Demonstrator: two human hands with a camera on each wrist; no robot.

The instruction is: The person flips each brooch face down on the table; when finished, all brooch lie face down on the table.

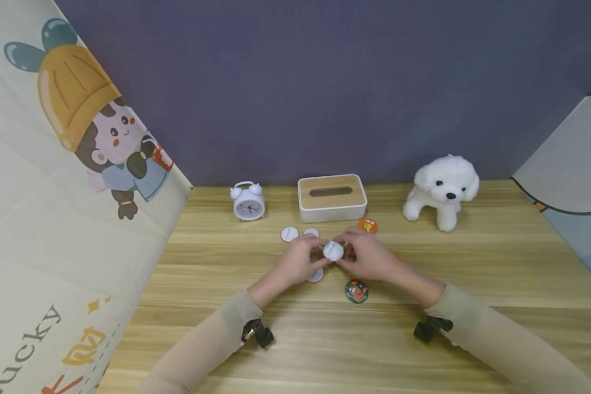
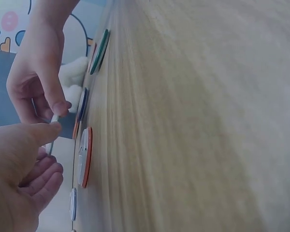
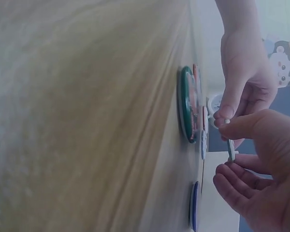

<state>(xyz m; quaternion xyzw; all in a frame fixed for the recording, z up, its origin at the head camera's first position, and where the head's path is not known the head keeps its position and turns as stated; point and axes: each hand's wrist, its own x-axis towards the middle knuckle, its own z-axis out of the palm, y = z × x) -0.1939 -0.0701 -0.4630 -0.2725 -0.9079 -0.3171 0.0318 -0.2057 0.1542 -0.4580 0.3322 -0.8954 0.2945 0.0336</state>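
Observation:
A round white-backed badge [image 1: 333, 250] is held above the table between both hands in the head view. The left hand [image 1: 297, 261] pinches its left edge with thumb and fingers; the right hand [image 1: 366, 254] pinches its right edge. Edge-on, the badge [image 3: 231, 149] appears thin in the right wrist view. Face-down white badges lie around the left hand: one [image 1: 289, 234] at the upper left, another [image 1: 311, 232] behind the fingers, one [image 1: 315, 275] below. A green patterned badge [image 1: 357, 291] lies in front of the right hand, and an orange one [image 1: 368, 225] behind it.
At the back of the wooden table [image 1: 295, 350] stand a white alarm clock [image 1: 248, 202], a white tissue box with a wooden top [image 1: 332, 213] and a white plush dog [image 1: 443, 191]. Part of another orange badge shows beside the right wrist.

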